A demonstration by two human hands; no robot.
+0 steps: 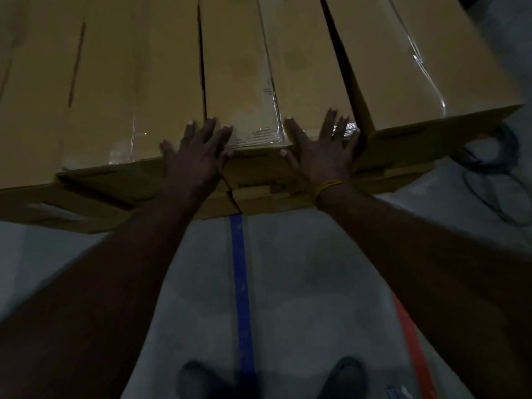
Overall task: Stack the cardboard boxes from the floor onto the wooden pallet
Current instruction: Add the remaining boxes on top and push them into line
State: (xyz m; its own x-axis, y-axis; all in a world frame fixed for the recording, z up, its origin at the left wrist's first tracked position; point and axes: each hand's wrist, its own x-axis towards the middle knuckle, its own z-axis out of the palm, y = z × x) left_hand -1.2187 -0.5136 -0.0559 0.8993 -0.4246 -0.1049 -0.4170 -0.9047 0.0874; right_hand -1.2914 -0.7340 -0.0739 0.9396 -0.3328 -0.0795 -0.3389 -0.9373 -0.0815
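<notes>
Brightness: dim overall, murky brown cast.
Glare: white glints on clear tape (pixel 259 131) across box tops.
Shadows: forearms nearly black; deep gaps between boxes.
Blur: soft throughout, fingertips smeared.
Distortion: wide-angle bending toward edges.
Floor (pixel 302 269): pale grey, unevenly lit.

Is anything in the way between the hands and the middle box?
No. The left hand and right hand already lie flat on the middle box, fingers spread at its near edge.

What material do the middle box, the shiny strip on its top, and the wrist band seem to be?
Middle box: matte brown cardboard. Shiny strip: clear glossy packing tape, since it glints. Wrist band: yellow, perhaps rubber; too dim to be sure.
</notes>
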